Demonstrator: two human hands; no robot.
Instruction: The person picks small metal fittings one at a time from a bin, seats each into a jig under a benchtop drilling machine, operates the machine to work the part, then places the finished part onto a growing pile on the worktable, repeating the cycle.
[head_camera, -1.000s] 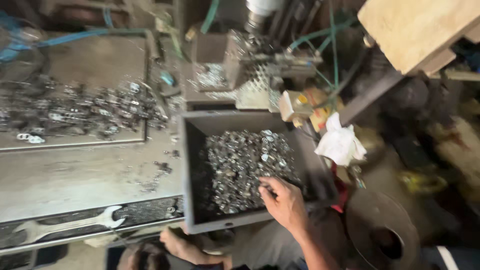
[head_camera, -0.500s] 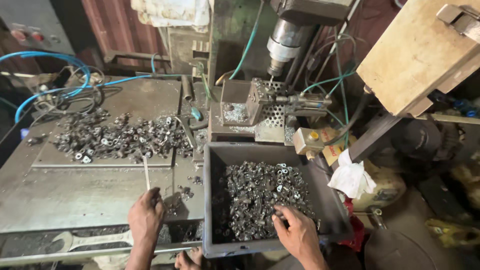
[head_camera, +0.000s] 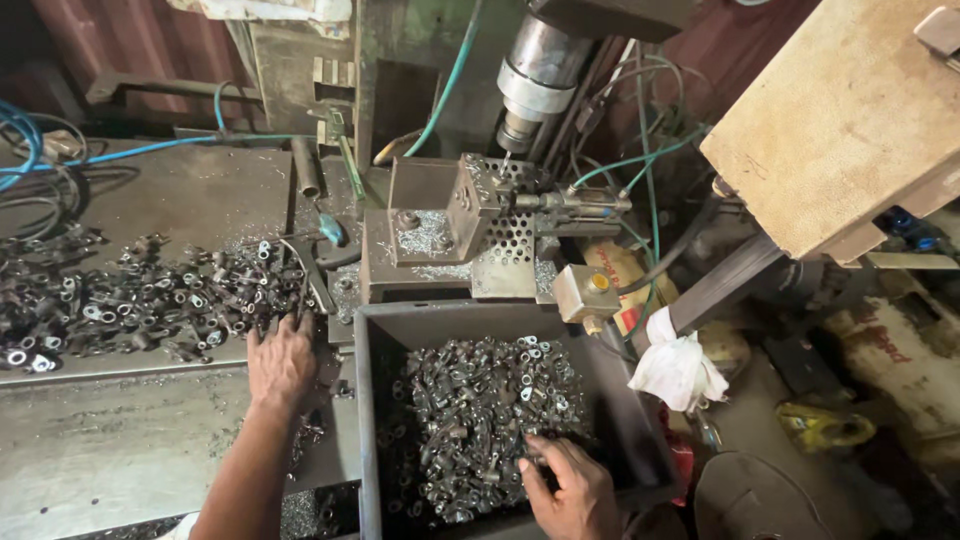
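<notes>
The left hand (head_camera: 280, 365) lies flat with fingers spread on the metal counter (head_camera: 120, 450), its fingertips touching the near edge of a loose pile of small metal parts (head_camera: 130, 305); the right hand (head_camera: 570, 490) reaches into the dark grey bin (head_camera: 370, 420), fingers curled down among the metal pieces (head_camera: 470, 410) heaped there, though whether it actually grips one I cannot tell, since the fingertips are buried; the two hands are well apart, one on either side of the bin's left wall; behind the bin stands a drill press (head_camera: 540, 70) over a perforated jig (head_camera: 500, 215); a yellowish printed package (head_camera: 620, 275) sits just right of the jig, partly hidden by a small box with a yellow button (head_camera: 588, 290); a white crumpled rag (head_camera: 675, 365) hangs near the bin's right rim; a pale sack with red lettering (head_camera: 900, 350) lies at the far right, cut off by the frame; a wooden block (head_camera: 840, 110) fills the upper right; blue hoses (head_camera: 30, 150) coil at the left
</notes>
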